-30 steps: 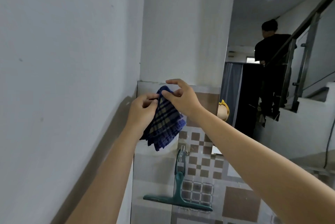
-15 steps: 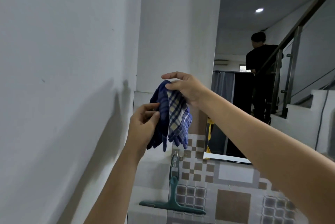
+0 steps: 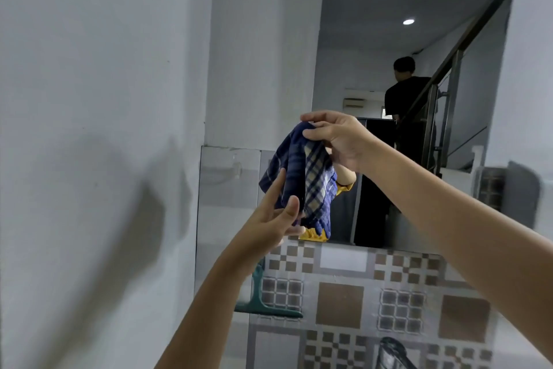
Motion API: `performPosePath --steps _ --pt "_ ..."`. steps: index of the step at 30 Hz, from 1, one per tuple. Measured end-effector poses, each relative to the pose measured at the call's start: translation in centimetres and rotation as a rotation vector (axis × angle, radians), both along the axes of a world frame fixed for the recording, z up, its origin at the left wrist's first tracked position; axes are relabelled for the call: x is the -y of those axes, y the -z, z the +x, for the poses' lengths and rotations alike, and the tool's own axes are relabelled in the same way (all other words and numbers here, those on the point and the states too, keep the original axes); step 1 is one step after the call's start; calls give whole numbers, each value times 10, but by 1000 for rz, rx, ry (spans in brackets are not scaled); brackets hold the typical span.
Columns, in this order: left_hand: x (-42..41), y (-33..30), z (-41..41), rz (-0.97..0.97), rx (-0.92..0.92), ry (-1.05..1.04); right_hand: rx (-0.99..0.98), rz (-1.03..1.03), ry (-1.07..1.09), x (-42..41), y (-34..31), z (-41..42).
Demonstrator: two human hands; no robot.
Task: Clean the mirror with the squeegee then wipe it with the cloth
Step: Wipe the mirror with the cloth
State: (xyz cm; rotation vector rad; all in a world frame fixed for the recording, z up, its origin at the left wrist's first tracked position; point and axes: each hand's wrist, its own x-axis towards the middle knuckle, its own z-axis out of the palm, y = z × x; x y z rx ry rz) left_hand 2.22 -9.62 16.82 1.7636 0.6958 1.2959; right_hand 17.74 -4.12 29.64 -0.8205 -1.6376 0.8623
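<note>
A blue and cream checked cloth (image 3: 302,177) hangs bunched in front of the lower left corner of the mirror (image 3: 389,48). My right hand (image 3: 335,138) pinches the cloth's top between thumb and fingers. My left hand (image 3: 273,219) is below it, fingers closing around the cloth's lower folds. The green squeegee (image 3: 269,310) hangs on the tiled wall below, its handle mostly hidden behind my left forearm.
A white wall runs close along the left. Patterned brown and grey tiles (image 3: 341,303) cover the wall under the mirror. The mirror reflects a person in black (image 3: 404,99), a stair railing and a ceiling light. A dark tap (image 3: 395,350) shows at the bottom.
The view has swung right and up, so the whole mirror now shows. My right hand carried the cloth toward the mirror. My left hand dropped from the cloth's top to its lower folds.
</note>
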Motion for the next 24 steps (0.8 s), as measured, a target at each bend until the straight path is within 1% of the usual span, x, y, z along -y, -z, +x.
performPosePath --steps 1,3,5,8,11,14,16,19,21,24 --pt "2 0 6 -12 13 50 -27 -6 -1 3 2 8" --pt "7 0 18 -59 116 164 -73 -22 -3 10 6 22" --pt "10 0 31 -80 178 193 -92 -33 -7 17 10 40" --pt "12 -1 55 -53 245 146 -96 -28 -9 28 12 67" --pt "18 -8 76 -14 387 82 -32 -27 0 39 14 94" --pt "21 -15 91 -25 514 -34 19 -56 -73 52 18 120" --pt "22 -19 101 -18 502 -90 61 -71 -115 57 23 135" --pt "20 -27 113 64 443 -192 212 -16 -39 60 31 153" --pt "19 -32 118 148 396 -255 303 77 42 63 37 162" --pt "11 -37 123 259 266 -320 348 248 99 68 46 174"
